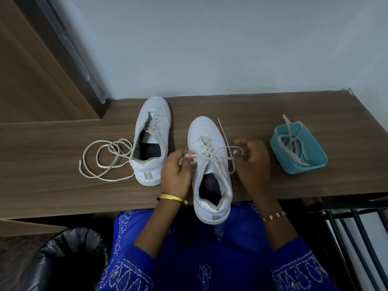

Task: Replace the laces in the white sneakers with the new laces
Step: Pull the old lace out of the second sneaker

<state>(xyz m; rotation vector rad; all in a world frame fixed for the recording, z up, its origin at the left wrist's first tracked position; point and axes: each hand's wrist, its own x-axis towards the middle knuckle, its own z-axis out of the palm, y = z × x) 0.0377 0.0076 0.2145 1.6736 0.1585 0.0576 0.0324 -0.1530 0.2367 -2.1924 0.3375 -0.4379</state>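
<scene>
- A white low-top leather sneaker [210, 164] is seen at lower centre, its long axis running from heel at the wooden desk [52, 185] edge to toe further up.
- The left hand [177, 171] and right hand [253, 162] are held apart either side, each pinching the cream flat lace [210, 153], equally near.

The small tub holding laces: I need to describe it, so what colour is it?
Light blue tub, clearest in the head view.

White sneakers [210, 164], blue tub [315, 152], wood-grain brown table [63, 133].
</scene>
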